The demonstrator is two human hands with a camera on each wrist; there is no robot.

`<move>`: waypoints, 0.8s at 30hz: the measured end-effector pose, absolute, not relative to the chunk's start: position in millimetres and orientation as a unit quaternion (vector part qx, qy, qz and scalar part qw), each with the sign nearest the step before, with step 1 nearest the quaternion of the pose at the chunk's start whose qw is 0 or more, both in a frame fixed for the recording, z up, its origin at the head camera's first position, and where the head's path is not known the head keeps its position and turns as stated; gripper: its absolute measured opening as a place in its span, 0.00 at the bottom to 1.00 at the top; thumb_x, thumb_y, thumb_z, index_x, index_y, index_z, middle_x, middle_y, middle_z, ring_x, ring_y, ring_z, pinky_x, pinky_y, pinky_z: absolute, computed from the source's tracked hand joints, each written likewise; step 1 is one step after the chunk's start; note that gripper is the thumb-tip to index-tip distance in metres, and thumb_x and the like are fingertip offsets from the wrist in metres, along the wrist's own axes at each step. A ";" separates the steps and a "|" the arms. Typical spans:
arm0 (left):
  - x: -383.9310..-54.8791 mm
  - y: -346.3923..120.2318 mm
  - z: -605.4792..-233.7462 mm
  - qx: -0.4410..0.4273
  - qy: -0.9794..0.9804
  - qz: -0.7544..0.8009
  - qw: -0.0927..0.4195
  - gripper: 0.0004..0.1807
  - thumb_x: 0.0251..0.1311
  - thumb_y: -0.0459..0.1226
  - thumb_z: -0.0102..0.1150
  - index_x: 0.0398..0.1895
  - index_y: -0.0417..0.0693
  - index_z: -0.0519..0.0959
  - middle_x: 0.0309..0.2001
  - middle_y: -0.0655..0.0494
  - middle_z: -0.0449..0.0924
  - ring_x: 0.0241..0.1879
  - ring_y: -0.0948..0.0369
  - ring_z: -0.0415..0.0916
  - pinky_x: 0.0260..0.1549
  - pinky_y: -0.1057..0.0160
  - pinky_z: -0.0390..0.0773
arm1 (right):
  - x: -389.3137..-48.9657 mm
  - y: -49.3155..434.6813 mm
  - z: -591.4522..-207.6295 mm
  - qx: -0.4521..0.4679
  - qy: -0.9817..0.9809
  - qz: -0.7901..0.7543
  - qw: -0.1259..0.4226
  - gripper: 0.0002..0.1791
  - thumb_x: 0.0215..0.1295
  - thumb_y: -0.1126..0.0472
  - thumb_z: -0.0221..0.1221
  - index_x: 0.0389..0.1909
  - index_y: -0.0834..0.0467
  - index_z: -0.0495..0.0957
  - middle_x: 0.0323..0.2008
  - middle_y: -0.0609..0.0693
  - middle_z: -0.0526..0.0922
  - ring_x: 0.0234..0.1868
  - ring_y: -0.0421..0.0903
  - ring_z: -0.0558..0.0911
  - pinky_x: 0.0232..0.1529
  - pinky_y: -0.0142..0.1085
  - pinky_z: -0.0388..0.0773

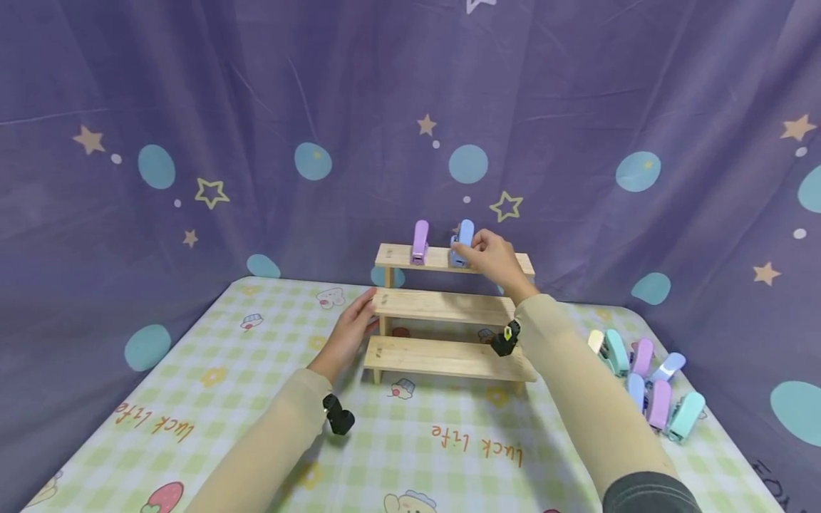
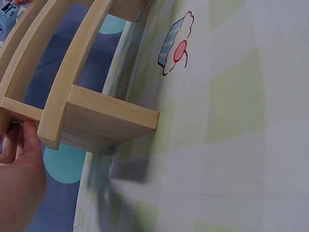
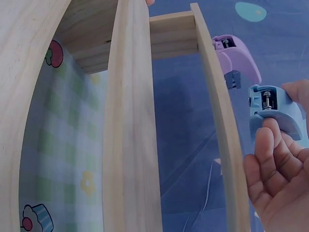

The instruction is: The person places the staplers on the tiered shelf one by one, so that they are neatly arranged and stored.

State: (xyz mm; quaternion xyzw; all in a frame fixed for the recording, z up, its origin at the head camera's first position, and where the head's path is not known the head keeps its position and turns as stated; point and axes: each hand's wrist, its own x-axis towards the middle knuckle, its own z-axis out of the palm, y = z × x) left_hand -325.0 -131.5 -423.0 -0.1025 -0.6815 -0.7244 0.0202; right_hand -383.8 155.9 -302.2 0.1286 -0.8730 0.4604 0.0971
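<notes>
My right hand [image 1: 499,260] pinches a blue mini stapler [image 1: 465,239] at the top tier of a three-tier wooden display stand [image 1: 442,305]. In the right wrist view, thumb and fingers are on either side of the blue stapler [image 3: 268,99], whose open end with a metal spring shows. To its left on the same tier stands a purple stapler [image 1: 420,242], upright. My left hand [image 1: 349,331] grips the left end of the stand's middle tier; in the left wrist view its fingers [image 2: 31,140] press at the wooden side piece.
Several more staplers [image 1: 658,405] in purple, blue, mint and cream lie grouped at the table's right side. A green checked cloth [image 1: 244,399] covers the table. Behind the stand hangs a purple curtain [image 1: 359,85] with stars and dots.
</notes>
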 end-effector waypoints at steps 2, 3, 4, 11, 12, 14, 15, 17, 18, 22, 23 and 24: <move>-325.0 -131.8 -423.3 -0.103 -0.680 -0.726 0.019 0.28 0.81 0.39 0.41 0.80 0.46 0.54 0.76 0.44 0.56 0.72 0.48 0.60 0.70 0.53 0.66 | -386.2 155.0 -303.0 0.126 -0.872 0.463 0.094 0.28 0.62 0.35 0.64 0.36 0.57 0.71 0.28 0.52 0.80 0.32 0.50 0.81 0.31 0.38 0.76; -325.4 -131.8 -423.5 -0.103 -0.680 -0.725 0.018 0.28 0.81 0.39 0.40 0.80 0.46 0.54 0.76 0.45 0.56 0.72 0.49 0.60 0.70 0.54 0.66 | -387.4 154.5 -303.3 0.125 -0.872 0.463 0.094 0.28 0.62 0.35 0.64 0.36 0.57 0.71 0.28 0.52 0.80 0.32 0.50 0.81 0.31 0.38 0.76; -325.6 -131.9 -423.6 -0.105 -0.680 -0.725 0.018 0.28 0.81 0.39 0.40 0.80 0.46 0.54 0.76 0.45 0.55 0.72 0.49 0.59 0.70 0.54 0.66 | -388.4 154.1 -303.5 0.124 -0.872 0.464 0.094 0.28 0.62 0.36 0.64 0.36 0.57 0.71 0.28 0.52 0.80 0.32 0.50 0.81 0.32 0.39 0.77; -325.9 -131.3 -423.6 -0.105 -0.678 -0.727 0.021 0.28 0.81 0.38 0.40 0.79 0.46 0.54 0.75 0.43 0.57 0.71 0.48 0.60 0.70 0.53 0.65 | -393.7 151.8 -304.5 0.117 -0.871 0.471 0.077 0.28 0.63 0.37 0.65 0.37 0.58 0.70 0.31 0.53 0.79 0.35 0.50 0.83 0.43 0.49 0.83; -325.9 -131.3 -423.8 -0.107 -0.677 -0.728 0.022 0.28 0.81 0.38 0.40 0.79 0.45 0.54 0.75 0.43 0.57 0.71 0.48 0.60 0.70 0.52 0.65 | -394.2 151.2 -304.7 0.115 -0.872 0.470 0.075 0.28 0.63 0.37 0.64 0.37 0.58 0.70 0.32 0.53 0.80 0.35 0.50 0.83 0.43 0.48 0.84; -325.9 -131.4 -423.9 -0.107 -0.673 -0.732 0.023 0.28 0.80 0.38 0.40 0.79 0.44 0.54 0.75 0.43 0.58 0.71 0.48 0.60 0.70 0.52 0.65 | -394.4 150.1 -304.8 0.114 -0.875 0.465 0.073 0.27 0.63 0.37 0.64 0.36 0.58 0.71 0.32 0.53 0.80 0.36 0.50 0.83 0.42 0.46 0.83; -325.7 -131.3 -424.1 -0.106 -0.672 -0.732 0.024 0.28 0.80 0.38 0.40 0.79 0.44 0.54 0.75 0.43 0.57 0.71 0.48 0.60 0.70 0.53 0.66 | -394.3 149.5 -304.9 0.113 -0.877 0.462 0.073 0.27 0.64 0.36 0.64 0.36 0.58 0.71 0.32 0.53 0.80 0.36 0.49 0.83 0.41 0.44 0.83; -325.6 -131.3 -424.3 -0.104 -0.672 -0.733 0.024 0.28 0.81 0.38 0.41 0.79 0.45 0.55 0.75 0.44 0.57 0.71 0.49 0.60 0.70 0.54 0.66 | -393.5 148.0 -304.8 0.110 -0.880 0.457 0.074 0.27 0.64 0.36 0.63 0.37 0.58 0.71 0.32 0.53 0.81 0.36 0.49 0.82 0.39 0.42 0.81; -325.6 -131.2 -424.4 -0.103 -0.672 -0.733 0.024 0.28 0.80 0.38 0.41 0.79 0.45 0.55 0.75 0.45 0.57 0.71 0.49 0.60 0.70 0.54 0.66 | -392.9 147.5 -304.8 0.110 -0.882 0.453 0.074 0.27 0.64 0.36 0.63 0.37 0.58 0.72 0.32 0.53 0.81 0.36 0.49 0.82 0.39 0.41 0.81; -325.7 -131.0 -424.4 -0.109 -0.673 -0.731 0.026 0.28 0.80 0.38 0.41 0.79 0.44 0.54 0.75 0.43 0.57 0.72 0.49 0.59 0.71 0.51 0.64 | -390.2 145.7 -303.8 0.106 -0.886 0.446 0.077 0.28 0.64 0.35 0.62 0.39 0.58 0.73 0.33 0.53 0.80 0.35 0.50 0.79 0.38 0.42 0.78; -325.8 -131.1 -424.3 -0.110 -0.673 -0.731 0.026 0.28 0.80 0.38 0.41 0.79 0.44 0.54 0.75 0.43 0.57 0.72 0.48 0.59 0.71 0.51 0.64 | -389.6 145.3 -303.7 0.105 -0.887 0.443 0.078 0.28 0.65 0.35 0.62 0.39 0.58 0.73 0.33 0.53 0.79 0.35 0.50 0.79 0.39 0.42 0.78; -325.6 -131.1 -424.0 -0.111 -0.673 -0.731 0.027 0.28 0.80 0.38 0.41 0.79 0.44 0.54 0.75 0.43 0.57 0.72 0.48 0.59 0.71 0.51 0.64 | -389.1 144.7 -303.6 0.105 -0.888 0.440 0.078 0.28 0.65 0.35 0.61 0.40 0.58 0.73 0.33 0.54 0.79 0.35 0.50 0.80 0.39 0.42 0.78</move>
